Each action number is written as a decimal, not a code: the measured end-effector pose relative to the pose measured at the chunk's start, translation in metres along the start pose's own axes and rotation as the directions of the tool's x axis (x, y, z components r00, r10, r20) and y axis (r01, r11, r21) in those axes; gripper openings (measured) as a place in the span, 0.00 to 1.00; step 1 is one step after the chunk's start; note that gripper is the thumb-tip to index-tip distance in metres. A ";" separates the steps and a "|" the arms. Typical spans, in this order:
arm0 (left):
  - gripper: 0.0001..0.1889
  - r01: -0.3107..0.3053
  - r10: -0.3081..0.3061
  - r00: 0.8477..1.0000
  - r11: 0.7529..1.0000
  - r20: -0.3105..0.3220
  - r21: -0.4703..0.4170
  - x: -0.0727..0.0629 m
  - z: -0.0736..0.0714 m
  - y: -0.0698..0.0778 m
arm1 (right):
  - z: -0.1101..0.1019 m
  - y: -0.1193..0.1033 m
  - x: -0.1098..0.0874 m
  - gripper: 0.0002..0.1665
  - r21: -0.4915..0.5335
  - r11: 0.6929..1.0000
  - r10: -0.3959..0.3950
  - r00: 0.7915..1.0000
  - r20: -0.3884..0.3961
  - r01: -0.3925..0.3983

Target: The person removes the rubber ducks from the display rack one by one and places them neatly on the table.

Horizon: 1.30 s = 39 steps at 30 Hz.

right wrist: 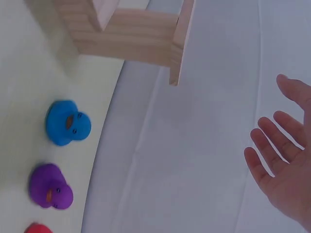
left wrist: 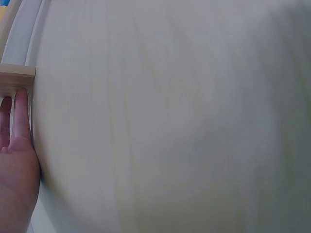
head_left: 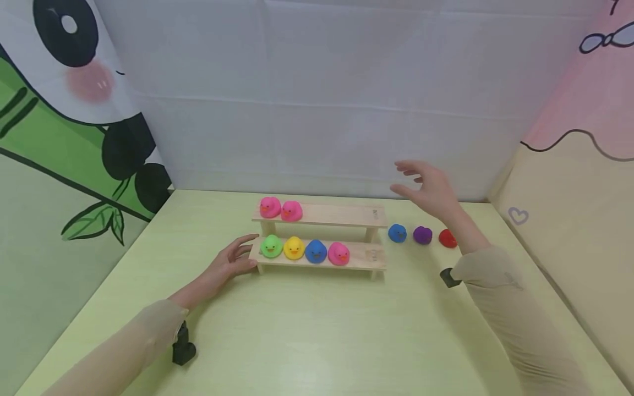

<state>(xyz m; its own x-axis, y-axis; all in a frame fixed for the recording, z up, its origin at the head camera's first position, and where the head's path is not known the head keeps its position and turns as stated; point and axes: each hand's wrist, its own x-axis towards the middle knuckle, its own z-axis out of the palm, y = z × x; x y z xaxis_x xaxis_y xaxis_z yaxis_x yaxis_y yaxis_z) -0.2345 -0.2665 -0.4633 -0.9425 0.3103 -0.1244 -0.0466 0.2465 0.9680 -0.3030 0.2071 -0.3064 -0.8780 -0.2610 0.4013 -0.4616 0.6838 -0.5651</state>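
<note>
A two-tier wooden shelf stands on the table in the head view. On its lower tier sit a green duck, a yellow duck, a blue duck and a pink duck. Two more pink ducks, one of them the right-hand pink duck, occupy the left of the upper tier. My left hand touches the lower tier's left end; its fingertips meet the wood in the left wrist view. Raised above the table right of the shelf, my right hand holds nothing, fingers spread.
Right of the shelf, a blue duck, a purple duck and a red duck stand in a row on the table. A white cloth hangs behind, with printed panels on both sides.
</note>
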 end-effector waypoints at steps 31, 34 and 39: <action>0.37 0.026 -0.026 1.000 0.999 -0.002 0.026 -0.003 0.001 0.002 | 0.165 -0.093 0.023 0.28 0.615 0.787 -0.014 0.995 0.103 -0.052; 0.37 0.023 -0.023 1.000 0.999 -0.004 0.023 -0.003 0.001 0.002 | 0.173 -0.098 0.024 0.27 0.611 0.790 -0.021 0.993 0.113 -0.053; 0.36 0.018 -0.018 1.000 0.999 -0.002 0.027 -0.002 0.001 0.003 | 0.181 -0.104 0.024 0.27 0.554 0.831 -0.035 0.988 0.148 -0.054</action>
<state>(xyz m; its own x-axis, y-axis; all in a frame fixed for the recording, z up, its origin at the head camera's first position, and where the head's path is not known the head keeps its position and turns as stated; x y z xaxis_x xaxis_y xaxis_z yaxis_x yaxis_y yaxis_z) -0.2324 -0.2661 -0.4608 -0.9421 0.3040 -0.1412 -0.0544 0.2769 0.9593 -0.2993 0.0065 -0.3682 -0.8706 -0.3826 0.3094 -0.4064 0.2045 -0.8905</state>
